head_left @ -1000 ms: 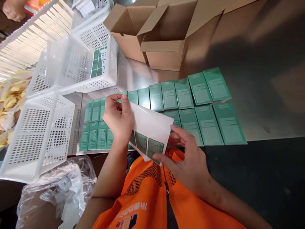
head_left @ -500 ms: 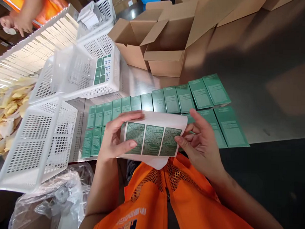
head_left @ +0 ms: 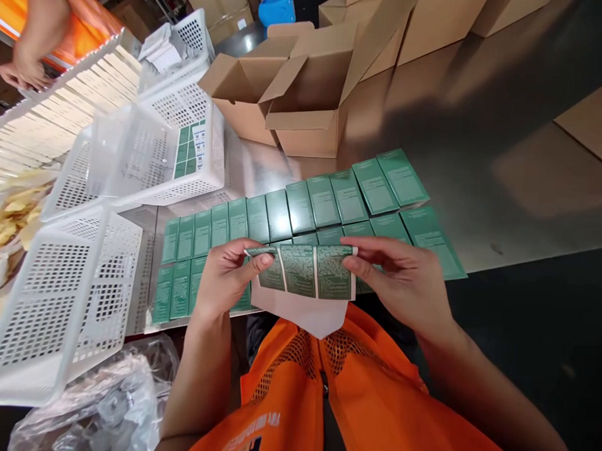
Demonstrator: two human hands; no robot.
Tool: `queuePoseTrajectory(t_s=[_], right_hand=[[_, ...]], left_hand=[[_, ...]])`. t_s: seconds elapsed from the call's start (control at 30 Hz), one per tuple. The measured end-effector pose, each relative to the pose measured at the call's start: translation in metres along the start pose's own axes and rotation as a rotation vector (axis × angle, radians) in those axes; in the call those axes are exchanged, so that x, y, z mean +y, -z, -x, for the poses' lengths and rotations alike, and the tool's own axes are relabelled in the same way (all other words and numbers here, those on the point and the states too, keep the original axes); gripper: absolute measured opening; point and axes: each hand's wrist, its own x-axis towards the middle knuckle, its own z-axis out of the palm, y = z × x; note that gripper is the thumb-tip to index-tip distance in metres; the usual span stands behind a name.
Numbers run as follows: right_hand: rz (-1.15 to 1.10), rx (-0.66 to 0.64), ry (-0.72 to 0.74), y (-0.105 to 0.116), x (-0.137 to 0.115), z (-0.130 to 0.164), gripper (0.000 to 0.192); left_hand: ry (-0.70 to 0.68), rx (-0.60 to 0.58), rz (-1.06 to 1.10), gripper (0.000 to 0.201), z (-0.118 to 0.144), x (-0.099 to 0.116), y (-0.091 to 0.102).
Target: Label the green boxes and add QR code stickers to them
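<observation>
Between my hands is a sticker sheet (head_left: 300, 271), with three green printed labels in a row and white backing paper (head_left: 302, 310) hanging below. My left hand (head_left: 225, 275) pinches its left end, thumb on the printed face. At the opposite end, my right hand (head_left: 402, 275) grips it between thumb and fingers. The sheet is bent along its top edge. Just beyond it, two rows of green boxes (head_left: 324, 200) stand side by side on the metal table, the near row partly hidden by the sheet and my hands.
White perforated baskets (head_left: 46, 309) stand at the left, one holding more green label sheets (head_left: 189, 149). Open cardboard boxes (head_left: 309, 130) sit at the back. Clear plastic bags (head_left: 107, 403) lie low on the left. Another person's hand (head_left: 27, 71) is at the far upper left.
My right hand has closed on the right end of the sheet, where its fingers were spread before. The sheet's upper white part has folded back, and the backing hangs lower. The view has shifted slightly.
</observation>
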Motion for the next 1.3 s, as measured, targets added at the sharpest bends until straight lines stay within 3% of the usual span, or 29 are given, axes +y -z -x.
queuePoseTrajectory(t_s=[0.3, 0.53, 0.63, 0.73, 0.83, 0.9, 0.97, 1.03, 1.13, 1.2, 1.3], right_hand=[[0.232, 0.107, 0.197, 0.011, 0.000, -0.001, 0.009], [0.658, 0.285, 0.796, 0.015, 0.020, 0.000, 0.019], [0.707, 0.215, 0.942, 0.018, 0.023, 0.008, 0.018], [0.515, -0.006, 1.005, 0.026, 0.011, 0.024, 0.013], [0.213, -0.187, 0.882, 0.044, -0.006, 0.035, 0.013], [0.039, -0.145, 0.801, 0.060, -0.011, 0.033, 0.015], [-0.049, -0.016, 0.664, 0.075, -0.008, 0.020, 0.010], [-0.037, 0.033, 0.398, 0.086, 0.000, 0.000, 0.007], [-0.025, -0.089, -0.020, 0.093, 0.015, -0.031, 0.016], [-0.025, -0.206, -0.161, 0.093, 0.023, -0.045, 0.028], [0.002, -0.297, -0.251, 0.087, 0.031, -0.054, 0.032]], left_hand=[[0.043, -0.041, -0.011, 0.027, -0.005, 0.001, -0.020], [0.115, -0.025, 0.182, 0.018, -0.007, 0.011, -0.045], [0.140, 0.022, 0.186, 0.016, -0.009, 0.011, -0.050], [0.142, 0.047, 0.197, 0.018, -0.019, 0.008, -0.044], [0.122, 0.095, 0.310, 0.017, -0.032, 0.010, -0.028], [0.112, 0.064, 0.376, 0.016, -0.034, 0.015, -0.021], [0.123, -0.049, 0.381, 0.024, -0.027, 0.020, -0.024], [0.141, -0.165, 0.306, 0.041, -0.015, 0.022, -0.039], [0.228, -0.316, 0.032, 0.054, 0.005, 0.018, -0.074], [0.253, -0.389, -0.166, 0.047, 0.015, 0.013, -0.095], [0.176, -0.470, -0.344, 0.039, 0.021, 0.005, -0.113]])
